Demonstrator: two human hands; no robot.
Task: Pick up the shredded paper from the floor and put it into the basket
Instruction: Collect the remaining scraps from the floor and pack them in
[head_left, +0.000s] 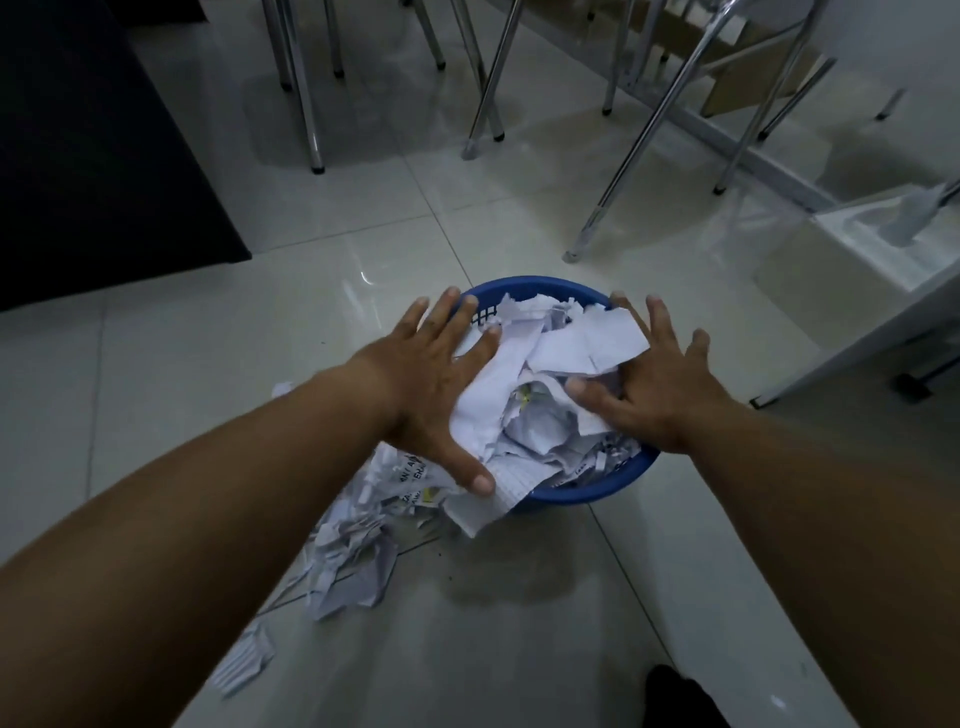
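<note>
A round blue plastic basket (540, 287) stands on the tiled floor, heaped with torn white paper (566, 353). My left hand (426, 384) lies flat on the heap's left side, fingers spread, thumb on a sheet that hangs over the near rim. My right hand (660, 384) presses flat on the right side of the heap, fingers apart. Neither hand grips anything. A loose pile of shredded paper (358, 551) lies on the floor just left of and in front of the basket. One more scrap (244, 662) lies nearer to me.
Several chrome chair and table legs (491, 78) stand beyond the basket. A black mat or cabinet (93, 156) fills the far left. A white frame with a bag (883, 228) sits at the right. Something dark (680, 696) shows at the bottom edge.
</note>
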